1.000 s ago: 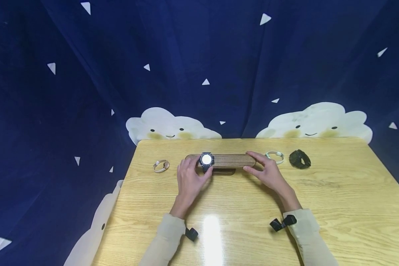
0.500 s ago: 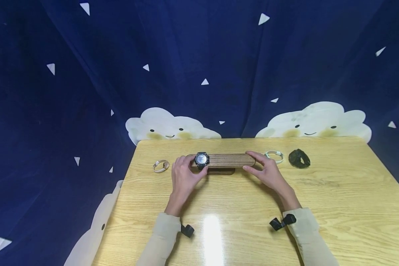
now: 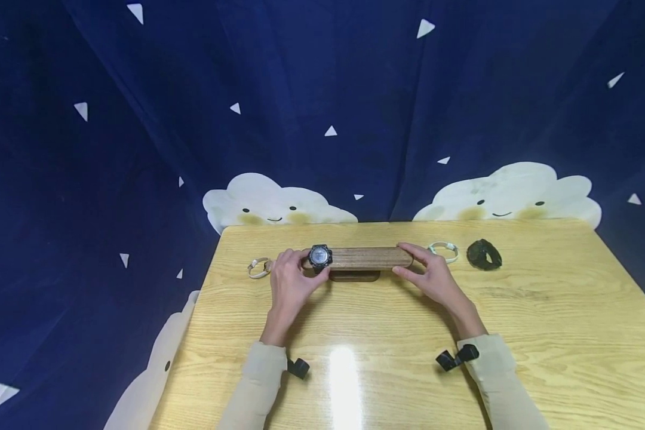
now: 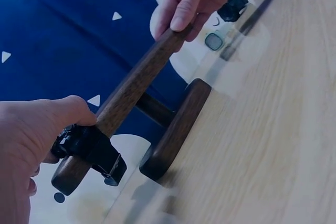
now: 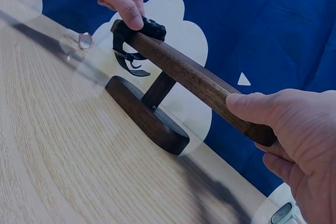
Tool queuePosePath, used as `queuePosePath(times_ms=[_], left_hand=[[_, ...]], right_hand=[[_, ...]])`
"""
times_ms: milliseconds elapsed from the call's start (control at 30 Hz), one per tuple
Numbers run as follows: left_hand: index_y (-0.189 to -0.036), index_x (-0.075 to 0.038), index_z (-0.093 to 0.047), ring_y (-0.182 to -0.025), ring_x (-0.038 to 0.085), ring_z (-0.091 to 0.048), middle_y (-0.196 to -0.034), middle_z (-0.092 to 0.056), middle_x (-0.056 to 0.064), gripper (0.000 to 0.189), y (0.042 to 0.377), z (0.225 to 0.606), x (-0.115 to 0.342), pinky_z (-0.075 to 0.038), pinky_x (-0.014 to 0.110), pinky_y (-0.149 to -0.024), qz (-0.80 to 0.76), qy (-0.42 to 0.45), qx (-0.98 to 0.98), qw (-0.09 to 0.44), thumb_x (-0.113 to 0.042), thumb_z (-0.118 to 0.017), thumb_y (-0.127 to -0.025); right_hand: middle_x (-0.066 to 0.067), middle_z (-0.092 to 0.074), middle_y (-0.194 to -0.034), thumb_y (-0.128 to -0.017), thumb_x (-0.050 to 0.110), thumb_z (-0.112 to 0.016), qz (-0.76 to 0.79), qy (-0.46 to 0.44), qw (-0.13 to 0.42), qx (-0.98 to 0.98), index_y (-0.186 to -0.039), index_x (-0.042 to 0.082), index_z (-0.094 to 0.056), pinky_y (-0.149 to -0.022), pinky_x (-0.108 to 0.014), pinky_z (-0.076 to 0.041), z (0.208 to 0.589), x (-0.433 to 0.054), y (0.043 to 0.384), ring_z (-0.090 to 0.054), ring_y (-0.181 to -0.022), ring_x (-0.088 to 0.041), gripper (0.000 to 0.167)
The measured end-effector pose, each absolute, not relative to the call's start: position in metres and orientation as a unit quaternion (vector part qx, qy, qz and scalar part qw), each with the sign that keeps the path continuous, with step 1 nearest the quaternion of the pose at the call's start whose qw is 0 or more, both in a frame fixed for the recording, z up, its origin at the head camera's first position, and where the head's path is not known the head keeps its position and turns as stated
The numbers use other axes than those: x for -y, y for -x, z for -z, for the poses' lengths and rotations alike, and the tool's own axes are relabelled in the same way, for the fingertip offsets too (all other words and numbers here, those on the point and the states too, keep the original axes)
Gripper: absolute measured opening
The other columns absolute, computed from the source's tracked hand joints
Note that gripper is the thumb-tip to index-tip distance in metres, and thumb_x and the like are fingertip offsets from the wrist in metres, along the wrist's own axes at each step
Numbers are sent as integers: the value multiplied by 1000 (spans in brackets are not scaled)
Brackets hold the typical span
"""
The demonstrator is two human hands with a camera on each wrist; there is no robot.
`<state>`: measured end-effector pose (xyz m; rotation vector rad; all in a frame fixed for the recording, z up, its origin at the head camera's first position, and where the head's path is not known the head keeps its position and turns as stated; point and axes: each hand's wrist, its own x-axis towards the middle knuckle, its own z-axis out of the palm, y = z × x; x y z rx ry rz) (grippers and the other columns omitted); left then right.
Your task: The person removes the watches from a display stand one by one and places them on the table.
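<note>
A dark wooden watch stand has a long rounded crossbar (image 3: 369,258) on a short post over a flat base (image 5: 149,116). Near the crossbar's left end sits a black watch (image 3: 319,255), dial up, its strap (image 5: 126,61) curling down around the bar like an open hook. My left hand (image 3: 289,283) pinches this watch between thumb and fingers. At the opposite end, my right hand (image 3: 435,278) grips the crossbar, thumb on the near side and fingers on the far side.
Left of the stand lies a small watch with a pale strap (image 3: 260,268). Behind my right hand is a white-strapped watch (image 3: 445,251), and farther right a dark chunky watch (image 3: 484,255). A blue curtain (image 3: 322,119) hangs behind the wooden table (image 3: 543,322).
My left hand and the black watch have slid leftward along the crossbar toward its end. The right hand keeps its grip in the same place.
</note>
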<state>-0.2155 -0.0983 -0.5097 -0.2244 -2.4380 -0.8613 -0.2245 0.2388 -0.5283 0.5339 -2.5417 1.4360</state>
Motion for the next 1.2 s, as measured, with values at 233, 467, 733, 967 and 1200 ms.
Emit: queuePosePath(times_ms=[233, 467, 733, 967, 1200], left_hand=[[-106, -4, -77, -86, 26, -64, -91, -71, 7, 57, 216, 506, 106, -49, 43, -82, 302, 78, 916, 252, -42, -98, -68], [-108, -3, -76, -94, 31, -67, -98, -73, 10, 60, 217, 502, 112, -52, 43, -86, 298, 70, 924, 230, -43, -96, -68], [-108, -3, -76, -90, 30, -65, -97, -72, 13, 58, 219, 501, 119, -53, 42, -80, 313, 67, 922, 217, -37, -99, -67], [-109, -3, -73, -81, 23, -54, -94, -66, 16, 55, 221, 501, 127, -50, 34, -65, 344, 77, 919, 179, -33, -97, -70], [-108, -5, -72, -76, 19, -50, -85, -58, 5, 52, 223, 501, 136, -46, 29, -60, 358, 80, 914, 173, -32, -96, -71]], right_hand=[[-23, -60, -146, -93, 18, -82, -483, -181, 83, 853, -145, 3, -61, -113, -60, -45, 527, -239, 224, -54, -137, -44, 58], [-21, -61, -145, -92, 18, -83, -478, -181, 87, 855, -144, 6, -62, -112, -58, -46, 526, -239, 223, -54, -137, -42, 58], [-22, -61, -145, -92, 16, -82, -479, -182, 87, 855, -143, 1, -61, -112, -58, -46, 527, -239, 222, -54, -137, -43, 58], [-21, -63, -143, -91, 15, -83, -482, -184, 92, 852, -143, 2, -62, -112, -59, -47, 526, -239, 224, -56, -135, -42, 57], [-20, -62, -145, -91, 15, -84, -483, -182, 86, 852, -143, 2, -62, -113, -57, -46, 525, -238, 224, -55, -137, -42, 58]])
